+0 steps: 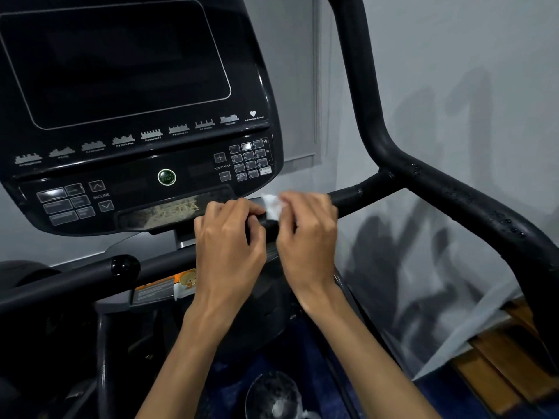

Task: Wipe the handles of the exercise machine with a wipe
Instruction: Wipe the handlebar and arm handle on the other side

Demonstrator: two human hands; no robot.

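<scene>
Wipe (271,207) pinched between both hands' curled fingers, left hand (230,237) and right hand (305,234), against handle (363,196).

wipe (271,207) between hands, on handle (360,196), seemingly below console (136,116)

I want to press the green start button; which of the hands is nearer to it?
Left. The left hand is just below and right of the green start button; the right hand is farther right, holding the wipe.
</scene>
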